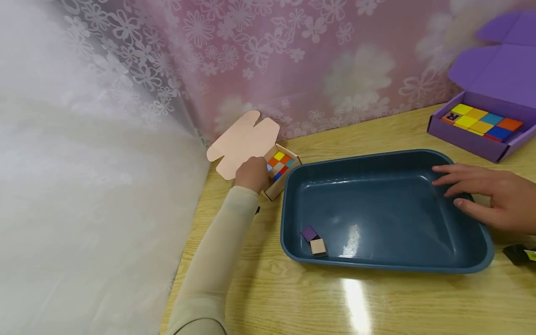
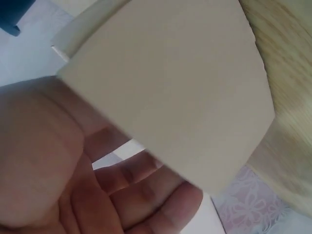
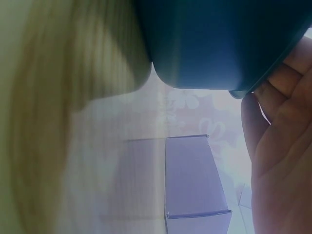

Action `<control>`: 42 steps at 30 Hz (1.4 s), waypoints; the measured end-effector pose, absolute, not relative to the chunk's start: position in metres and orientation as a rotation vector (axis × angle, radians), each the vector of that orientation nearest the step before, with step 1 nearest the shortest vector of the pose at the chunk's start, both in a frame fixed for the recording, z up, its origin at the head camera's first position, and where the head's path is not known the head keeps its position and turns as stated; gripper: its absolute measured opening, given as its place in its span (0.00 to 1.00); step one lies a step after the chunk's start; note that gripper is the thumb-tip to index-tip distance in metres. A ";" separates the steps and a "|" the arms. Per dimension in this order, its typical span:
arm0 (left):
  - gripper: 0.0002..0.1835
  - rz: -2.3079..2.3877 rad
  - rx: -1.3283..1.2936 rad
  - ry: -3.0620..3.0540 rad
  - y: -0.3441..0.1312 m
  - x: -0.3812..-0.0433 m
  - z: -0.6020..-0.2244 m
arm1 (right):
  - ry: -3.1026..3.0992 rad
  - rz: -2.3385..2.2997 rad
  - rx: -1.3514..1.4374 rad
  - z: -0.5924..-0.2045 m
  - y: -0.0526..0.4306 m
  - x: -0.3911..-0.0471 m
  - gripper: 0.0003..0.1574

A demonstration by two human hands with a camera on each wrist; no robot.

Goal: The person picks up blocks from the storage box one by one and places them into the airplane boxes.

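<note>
At the light pink cardboard box, my left hand reaches over the side, its back toward the head camera. Coloured square blocks lie in this box. In the left wrist view a box wall covers the thumb and some fingertips; the other fingers bend beside it. Whether a block is between them is hidden. My right hand lies over the right rim of the dark blue tray, fingers stretched and spread. In the tray's near left corner are a purple block and a beige block.
A purple box with its lid up holds several coloured blocks at the back right. A floral curtain hangs behind the wooden table. A small black item lies right of the tray.
</note>
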State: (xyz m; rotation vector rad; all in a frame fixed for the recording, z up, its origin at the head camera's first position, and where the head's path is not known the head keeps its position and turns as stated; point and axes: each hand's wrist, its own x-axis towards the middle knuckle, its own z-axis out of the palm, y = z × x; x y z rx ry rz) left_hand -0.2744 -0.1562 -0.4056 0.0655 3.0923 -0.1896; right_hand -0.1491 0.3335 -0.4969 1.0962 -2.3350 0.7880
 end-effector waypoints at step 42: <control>0.15 -0.536 1.144 2.230 -0.033 -0.134 -0.395 | -2.331 0.784 1.091 -0.497 0.334 -0.149 0.27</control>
